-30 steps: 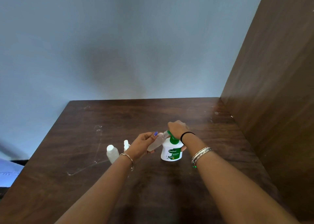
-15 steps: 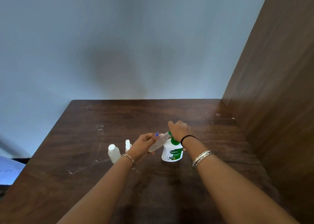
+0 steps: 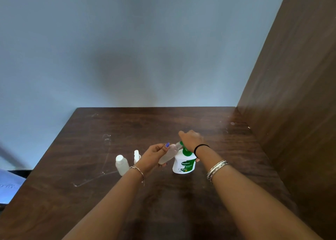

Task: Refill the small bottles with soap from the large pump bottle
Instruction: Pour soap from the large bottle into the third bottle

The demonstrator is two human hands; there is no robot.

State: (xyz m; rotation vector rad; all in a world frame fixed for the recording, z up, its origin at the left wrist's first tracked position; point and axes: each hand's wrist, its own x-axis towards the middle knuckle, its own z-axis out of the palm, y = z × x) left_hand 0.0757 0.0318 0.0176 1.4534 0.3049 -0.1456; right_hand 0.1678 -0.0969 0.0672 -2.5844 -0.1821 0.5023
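Centre of the frame, slightly right: the large pump bottle (image 3: 184,164), white with a green label and green pump head, stands upright on the dark wooden table (image 3: 181,203). The right hand (image 3: 190,139) lies over the pump head from above, fingers curled down over it; it grasps the pump. The left hand (image 3: 154,156) grips a small clear bottle (image 3: 168,155), held tilted with its open neck at the green spout. Whether the neck touches the spout cannot be told at this size.

Left of centre, two more small bottles stand upright on the table: a capped white bottle (image 3: 121,164) and, just beside the left wrist, a narrower spray-top bottle (image 3: 136,156), partly hidden.

Risks noted:

1. Misalignment. The neck is narrow and the bottle is tilted; if the spout sits off the opening, a pump stroke would likely send soap down the outside of the bottle and over the fingers.
2. Slip. Soap on the fingers would weaken the left hand's grip on a smooth bottle.
3. Tipping. The pump bottle's base is unsupported (only the top is held); an off-centre press could rock it.
4. Knock-over. The left forearm passes close to the two standing bottles.
5. Overfill. The fill level is not readable here.
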